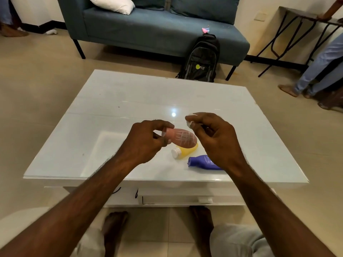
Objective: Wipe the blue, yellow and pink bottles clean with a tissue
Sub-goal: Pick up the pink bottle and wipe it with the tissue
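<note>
1. Hands meet above the middle of the white table (104, 101). The left hand (146, 141) holds the pink bottle (181, 138) in the air by its cap end, with fingers and thumb clamped around that narrow end and the wide body pointing toward 3 o'clock.
2. At about 1 o'clock from the pink bottle, the right hand (213, 138) has its fingertips pinched together on a small wad of white tissue (189, 123) (only scraps of it show between the fingers). The tissue sits just beside the bottle's upper edge; whether the two touch cannot be told.
3. Directly below the pink bottle, at its 6 o'clock, the yellow bottle (185, 151) lies on its side on the table, white cap toward 9 o'clock.
4. At 5 o'clock from the yellow one, the blue bottle (201, 161) also lies flat on the table, partly hidden under the right wrist.
</note>
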